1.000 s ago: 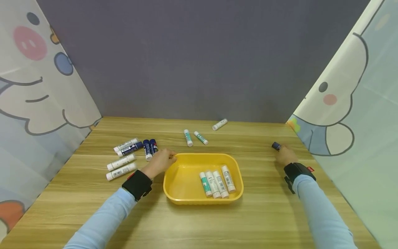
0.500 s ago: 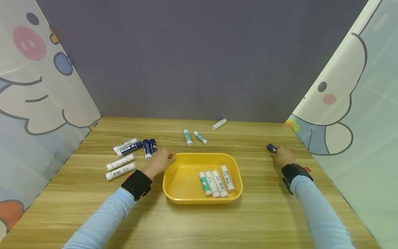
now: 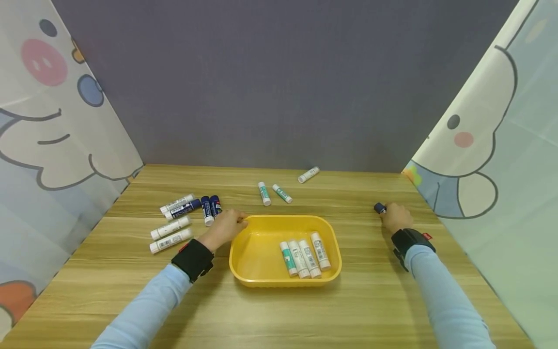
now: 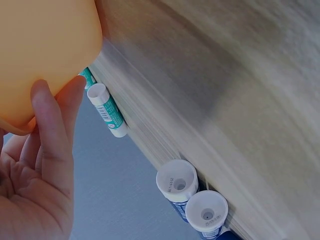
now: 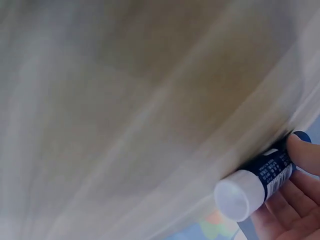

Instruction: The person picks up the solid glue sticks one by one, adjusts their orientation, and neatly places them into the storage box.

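In the head view, my left hand (image 3: 224, 228) grips the back left corner of a yellow plastic basket (image 3: 285, 282). The left wrist view shows thumb and fingers pinching the rim of this basket (image 4: 50, 45). Inside it, several glue sticks (image 3: 300, 259), white or white and green, lie side by side toward the right. Far to the right, my right hand (image 3: 397, 218) holds a navy glue stick (image 3: 379, 208) close over the table. Its white end and printed label show in the right wrist view, where the thumb and fingers pinch this glue stick (image 5: 265, 177) by its navy part.
Left of the basket lie white glue sticks (image 3: 171, 240) and several navy ones (image 3: 207, 211), two of these near my left hand. Two green-and-white glue sticks (image 3: 264, 193) and a white one (image 3: 308, 174) lie behind the basket. A grey panel (image 3: 270, 87) stands along the table's back edge.
My right hand has shifted slightly left with the navy glue stick, which has turned a little in the fingers. The left hand and the basket stay where they were.
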Available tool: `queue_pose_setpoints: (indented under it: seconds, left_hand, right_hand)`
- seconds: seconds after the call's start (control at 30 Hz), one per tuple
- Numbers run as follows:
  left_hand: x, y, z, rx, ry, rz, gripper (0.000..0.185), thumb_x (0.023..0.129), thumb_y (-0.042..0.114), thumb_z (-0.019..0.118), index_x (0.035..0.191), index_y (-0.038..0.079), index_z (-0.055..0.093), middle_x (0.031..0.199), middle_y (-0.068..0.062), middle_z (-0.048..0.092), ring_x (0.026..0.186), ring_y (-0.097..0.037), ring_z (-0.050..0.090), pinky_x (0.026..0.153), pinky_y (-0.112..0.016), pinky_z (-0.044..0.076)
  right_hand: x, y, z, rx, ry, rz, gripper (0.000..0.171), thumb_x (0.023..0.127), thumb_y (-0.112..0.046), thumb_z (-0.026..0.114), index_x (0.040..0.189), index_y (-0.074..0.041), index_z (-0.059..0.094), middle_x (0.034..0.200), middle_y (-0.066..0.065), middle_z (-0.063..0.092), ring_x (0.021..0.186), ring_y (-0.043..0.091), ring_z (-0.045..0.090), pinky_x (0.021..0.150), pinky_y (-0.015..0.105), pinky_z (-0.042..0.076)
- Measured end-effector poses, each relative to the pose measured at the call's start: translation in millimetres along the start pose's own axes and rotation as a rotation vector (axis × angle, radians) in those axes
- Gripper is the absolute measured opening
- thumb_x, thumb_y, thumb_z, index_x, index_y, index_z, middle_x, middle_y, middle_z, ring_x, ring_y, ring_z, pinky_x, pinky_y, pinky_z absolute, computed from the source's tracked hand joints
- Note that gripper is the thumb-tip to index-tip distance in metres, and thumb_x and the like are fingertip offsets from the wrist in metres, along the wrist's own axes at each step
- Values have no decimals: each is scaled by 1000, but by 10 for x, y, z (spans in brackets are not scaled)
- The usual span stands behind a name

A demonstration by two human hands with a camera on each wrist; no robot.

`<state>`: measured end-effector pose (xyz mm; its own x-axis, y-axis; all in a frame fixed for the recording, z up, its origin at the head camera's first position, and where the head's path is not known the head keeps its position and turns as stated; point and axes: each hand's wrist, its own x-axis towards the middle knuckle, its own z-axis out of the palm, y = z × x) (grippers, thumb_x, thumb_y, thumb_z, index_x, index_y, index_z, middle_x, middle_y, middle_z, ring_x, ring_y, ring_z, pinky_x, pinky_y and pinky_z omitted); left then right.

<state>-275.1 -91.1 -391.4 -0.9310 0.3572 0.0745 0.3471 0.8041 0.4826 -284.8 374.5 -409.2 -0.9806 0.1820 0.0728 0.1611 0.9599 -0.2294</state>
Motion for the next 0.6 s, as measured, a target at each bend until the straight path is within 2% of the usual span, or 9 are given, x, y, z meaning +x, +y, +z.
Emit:
queue_pose_setpoints:
  seconds: [0.33,0.6]
  left_hand:
    - [-18,7,-13,-10,-4,4,28,87,15,58,111,2,64,108,-17,64,95,-28,61,77,-41,49]
    - [-5,-7,-13,1,-20,-14,29,88,17,57,113,3,64,109,-17,64,98,-30,61,79,-42,50]
  right_hand:
    - [30,2,-51,-5,-90,25,27,83,-17,53,95,7,56,86,25,60,72,39,57,57,46,43]
    - [13,-26,-67,1,-89,-17,24,81,-18,56,85,5,57,79,22,59,66,35,55,56,46,43]
